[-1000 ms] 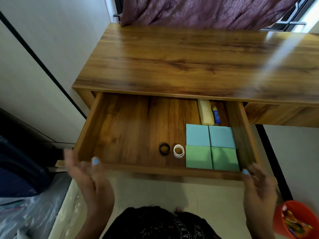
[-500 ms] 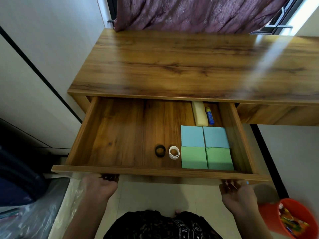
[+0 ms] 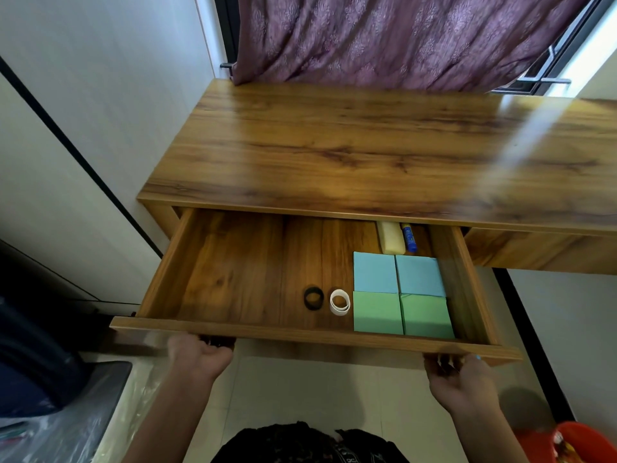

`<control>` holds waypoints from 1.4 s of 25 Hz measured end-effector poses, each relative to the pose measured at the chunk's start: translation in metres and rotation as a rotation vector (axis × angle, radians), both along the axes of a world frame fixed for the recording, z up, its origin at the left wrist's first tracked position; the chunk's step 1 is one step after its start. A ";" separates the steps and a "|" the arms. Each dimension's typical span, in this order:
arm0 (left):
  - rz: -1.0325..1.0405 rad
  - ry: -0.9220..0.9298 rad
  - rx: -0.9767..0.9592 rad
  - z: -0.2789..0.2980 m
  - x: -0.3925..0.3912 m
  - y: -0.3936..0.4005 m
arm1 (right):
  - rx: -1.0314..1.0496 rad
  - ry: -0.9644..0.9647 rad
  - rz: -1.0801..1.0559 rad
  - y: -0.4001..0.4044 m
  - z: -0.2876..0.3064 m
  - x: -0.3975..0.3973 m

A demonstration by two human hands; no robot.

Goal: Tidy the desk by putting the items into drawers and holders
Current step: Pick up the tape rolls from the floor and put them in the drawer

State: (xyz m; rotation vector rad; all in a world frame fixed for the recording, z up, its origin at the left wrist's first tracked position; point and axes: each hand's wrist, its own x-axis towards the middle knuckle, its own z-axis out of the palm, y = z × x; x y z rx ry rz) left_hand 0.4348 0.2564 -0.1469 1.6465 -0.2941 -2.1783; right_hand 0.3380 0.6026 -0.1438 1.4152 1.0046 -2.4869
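- The left hand (image 3: 197, 357) is curled under the front board of the open drawer (image 3: 233, 272), at about 7 o'clock. Its fingers hook up behind the board and grip it.
- The right hand (image 3: 462, 379) grips the same board from below, at about 5 o'clock.
- In the drawer's right part, four sticky note pads lie touching in a square: two blue pads (image 3: 399, 274) at the back, two green pads (image 3: 402, 314) at the front.
- Just left of the green pads sit a white ring (image 3: 340, 302) and a black ring (image 3: 313, 298), side by side.
- At the back, near 1 o'clock, a pale yellow eraser (image 3: 390, 237) lies beside a blue glue stick (image 3: 409, 237).
- The wooden desk top (image 3: 367, 148) is at 12 o'clock.
- A purple curtain (image 3: 384, 38) hangs behind it.
- A red bucket (image 3: 574, 441) stands at 4 o'clock.
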 end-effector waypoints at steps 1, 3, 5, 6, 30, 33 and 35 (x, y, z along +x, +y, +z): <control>0.057 0.142 0.035 0.003 -0.011 0.007 | 0.002 -0.013 -0.002 -0.004 -0.002 -0.007; -0.048 0.198 -0.019 0.019 -0.023 0.014 | 0.015 -0.014 0.007 -0.007 0.001 -0.021; -0.060 0.158 -0.087 0.025 -0.036 0.008 | 0.019 0.003 0.009 -0.015 0.005 -0.039; -0.078 0.173 -0.089 0.027 -0.045 0.006 | 0.021 0.023 0.019 -0.020 0.008 -0.046; -0.065 0.152 -0.119 0.054 -0.194 -0.045 | 0.031 0.040 0.283 -0.051 0.019 -0.216; -0.064 0.143 -0.106 0.051 -0.201 -0.052 | 0.029 0.009 0.289 -0.048 0.009 -0.230; -0.056 0.137 -0.114 0.049 -0.202 -0.053 | 0.019 -0.009 0.278 -0.047 0.006 -0.234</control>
